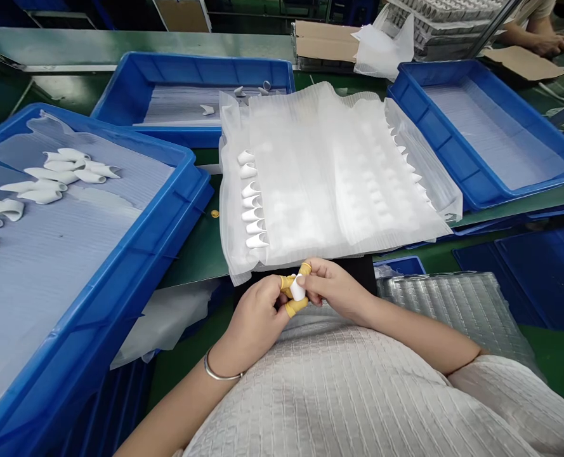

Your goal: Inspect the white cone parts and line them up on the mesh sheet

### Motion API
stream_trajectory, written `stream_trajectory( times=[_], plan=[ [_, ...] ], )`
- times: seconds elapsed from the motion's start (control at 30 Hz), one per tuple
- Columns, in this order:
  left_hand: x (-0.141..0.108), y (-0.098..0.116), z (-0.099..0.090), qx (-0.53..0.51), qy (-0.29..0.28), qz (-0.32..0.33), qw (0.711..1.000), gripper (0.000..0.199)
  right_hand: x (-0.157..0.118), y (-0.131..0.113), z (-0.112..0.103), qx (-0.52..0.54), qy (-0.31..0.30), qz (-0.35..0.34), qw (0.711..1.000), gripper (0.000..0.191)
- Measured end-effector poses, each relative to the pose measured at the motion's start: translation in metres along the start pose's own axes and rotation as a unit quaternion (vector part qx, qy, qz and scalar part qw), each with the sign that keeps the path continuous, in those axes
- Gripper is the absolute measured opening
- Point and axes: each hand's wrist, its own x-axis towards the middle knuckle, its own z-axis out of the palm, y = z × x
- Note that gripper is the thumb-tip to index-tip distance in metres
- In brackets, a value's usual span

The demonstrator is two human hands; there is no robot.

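Between my two hands is a small white curved plastic piece (297, 288), pinched close to my body. My left hand (257, 311) grips it from the left, its fingertips in yellow finger cots. My right hand (334, 285) closes on it from the right, with a yellow cot on a finger. Just beyond my hands lies a stack of white foam sheets (310, 184). A column of similar white pieces (252, 202) shows along its left edge, and more peek out at its right edge. The underside of the held piece is hidden by my fingers.
At left, a blue tray (167, 197) holds several loose white pieces (63, 168). Another blue tray (191, 66) behind has a few pieces; a third blue tray (457, 136) stands at right. Clear plastic trays (457, 304) lie lower right. A co-worker's hands (548, 43) show at far right.
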Motion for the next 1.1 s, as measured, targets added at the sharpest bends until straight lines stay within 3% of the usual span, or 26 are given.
stream_trajectory(
  times=[0.2, 0.33, 0.63, 0.93, 1.1],
  plan=[
    [-0.0006, 0.0007, 0.0, -0.012, -0.005, -0.01, 1.0, 0.017, 0.0015, 0.0008, -0.0019, -0.01, -0.022, 0.001, 1.0, 0.008],
    [0.0, 0.0006, 0.0002, -0.013, -0.004, -0.007, 1.0, 0.017, 0.0026, 0.0013, -0.0017, -0.006, -0.009, 0.001, 1.0, 0.013],
    [-0.0014, -0.0027, 0.0023, -0.139, -0.017, -0.073, 0.987, 0.024, 0.0012, 0.0026, -0.0058, 0.023, -0.04, 0.002, 0.999, 0.007],
    [-0.0002, -0.001, 0.0022, -0.022, 0.004, -0.038, 0.999, 0.025, -0.0001, 0.0004, 0.0007, 0.011, -0.022, 0.029, 0.999, 0.015],
    [-0.0007, -0.0024, 0.0026, -0.018, 0.006, -0.039, 0.999, 0.027, 0.0011, 0.0004, 0.0004, 0.017, -0.047, 0.035, 0.998, 0.017]
  ],
)
